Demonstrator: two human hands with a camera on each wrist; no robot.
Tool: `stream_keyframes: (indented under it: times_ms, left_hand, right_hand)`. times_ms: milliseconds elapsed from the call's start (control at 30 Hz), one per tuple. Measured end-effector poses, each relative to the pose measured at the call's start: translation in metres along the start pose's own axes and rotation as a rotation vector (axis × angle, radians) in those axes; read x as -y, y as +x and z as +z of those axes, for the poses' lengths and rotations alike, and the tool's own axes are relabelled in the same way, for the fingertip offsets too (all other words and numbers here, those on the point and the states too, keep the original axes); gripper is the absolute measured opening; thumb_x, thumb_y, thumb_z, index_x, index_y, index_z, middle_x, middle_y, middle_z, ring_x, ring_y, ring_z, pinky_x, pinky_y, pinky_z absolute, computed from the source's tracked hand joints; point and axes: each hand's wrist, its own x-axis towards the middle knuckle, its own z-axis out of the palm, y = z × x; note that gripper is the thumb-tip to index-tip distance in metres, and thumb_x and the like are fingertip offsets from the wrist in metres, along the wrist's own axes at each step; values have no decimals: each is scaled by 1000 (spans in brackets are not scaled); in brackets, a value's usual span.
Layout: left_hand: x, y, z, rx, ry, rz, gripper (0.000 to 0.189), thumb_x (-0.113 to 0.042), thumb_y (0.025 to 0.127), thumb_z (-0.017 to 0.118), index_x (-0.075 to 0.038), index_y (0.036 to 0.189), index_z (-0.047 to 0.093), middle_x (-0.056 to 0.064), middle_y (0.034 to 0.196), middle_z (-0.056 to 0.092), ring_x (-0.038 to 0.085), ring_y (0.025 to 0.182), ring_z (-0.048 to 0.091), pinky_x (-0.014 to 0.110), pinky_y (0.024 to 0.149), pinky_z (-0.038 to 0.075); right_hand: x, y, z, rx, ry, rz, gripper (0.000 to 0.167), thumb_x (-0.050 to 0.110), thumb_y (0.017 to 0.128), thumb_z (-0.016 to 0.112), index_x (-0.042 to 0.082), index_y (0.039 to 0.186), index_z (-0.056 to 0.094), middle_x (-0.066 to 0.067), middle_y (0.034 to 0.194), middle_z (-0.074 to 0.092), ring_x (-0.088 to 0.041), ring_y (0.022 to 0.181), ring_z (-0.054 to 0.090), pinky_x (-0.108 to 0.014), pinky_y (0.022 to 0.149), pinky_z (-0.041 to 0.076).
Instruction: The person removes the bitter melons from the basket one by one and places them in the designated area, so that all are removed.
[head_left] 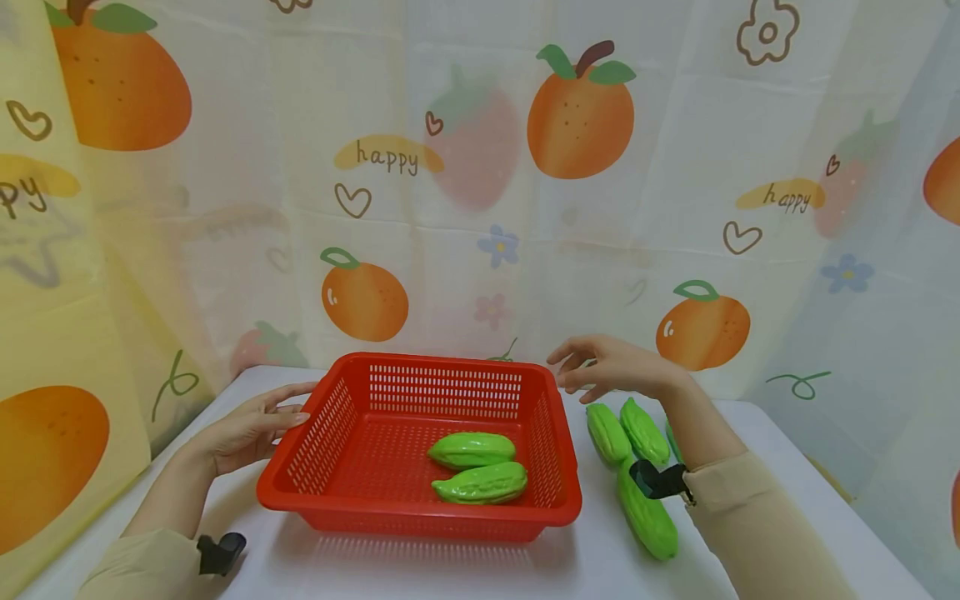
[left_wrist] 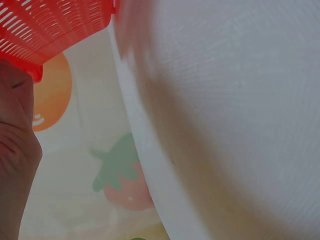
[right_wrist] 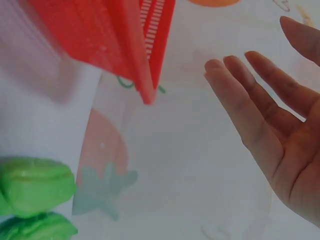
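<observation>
A red plastic basket (head_left: 420,510) with slotted sides stands on the table in the head view. Two green, ridged bitter melons (head_left: 480,483) lie inside it, toward its right side. My left hand (head_left: 251,429) holds the basket's left rim, thumb at the edge and other fingers partly hidden by it. In the left wrist view, that hand (left_wrist: 17,115) is up against the basket (left_wrist: 65,25). Just past the basket's far right corner, my right hand (head_left: 618,367) hangs in the air with loosely bent fingers. The right wrist view shows its fingers (right_wrist: 242,102) apart with nothing between them.
Several more bitter melons (head_left: 648,517) lie on the white table (head_left: 247,383) right of the basket, below my right forearm. A fruit-printed curtain (head_left: 450,275) hangs behind the table and along its sides.
</observation>
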Motion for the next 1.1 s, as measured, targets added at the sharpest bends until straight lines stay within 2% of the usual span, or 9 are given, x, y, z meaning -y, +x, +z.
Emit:
stream_keyframes:
  times_ms: [133, 367, 533, 700, 933, 1100]
  left_hand:
    - [1, 0, 0, -1, 5, -2, 45, -16, 103, 46, -25, 146, 34, -6, 119, 70, 13, 97, 72, 40, 87, 61]
    - [1, 0, -1, -6, 11, -8, 46, -17, 104, 45, -24, 147, 32, -7, 120, 69, 13, 99, 72, 39, 87, 61]
    - [1, 0, -1, 2, 3, -4, 46, -16, 104, 45, -25, 147, 33, -7, 120, 70, 14, 98, 72, 40, 87, 61]
    - [0, 1, -1, 14, -6, 1, 41, -15, 104, 44, -30, 142, 38, -7, 120, 70, 14, 98, 72, 40, 87, 61]
    - [1, 1, -2, -2, -1, -4, 43, -15, 104, 45, -28, 144, 36, -7, 119, 70, 13, 97, 72, 41, 86, 61]
    - [2, 2, -3, 7, -4, -10, 43, -15, 104, 44, -28, 144, 35, -7, 118, 70, 13, 97, 73, 41, 87, 61]
  right_hand:
    - [8, 10, 8, -30, 25, -19, 41, 28, 94, 64, 12, 131, 57, -17, 127, 64, -30, 111, 66, -39, 86, 62]
    - [18, 28, 23, -65, 52, -68, 38, 24, 95, 62, 14, 131, 58, -16, 129, 64, -21, 106, 68, -39, 88, 61]
    - [23, 40, 33, -74, 120, -93, 39, 21, 95, 62, 12, 132, 58, -21, 134, 61, -28, 113, 66, -40, 90, 60]
    - [27, 48, 40, -71, 155, -92, 39, 19, 95, 61, 10, 132, 58, -22, 137, 60, -36, 121, 63, -43, 94, 58]
    - [30, 62, 49, -83, 167, -60, 38, 22, 93, 64, 12, 130, 60, -18, 135, 62, -33, 117, 66, -47, 97, 56]
    - [33, 68, 57, -49, 187, -28, 43, 19, 93, 64, 6, 134, 57, -20, 136, 60, -37, 124, 60, -51, 101, 54]
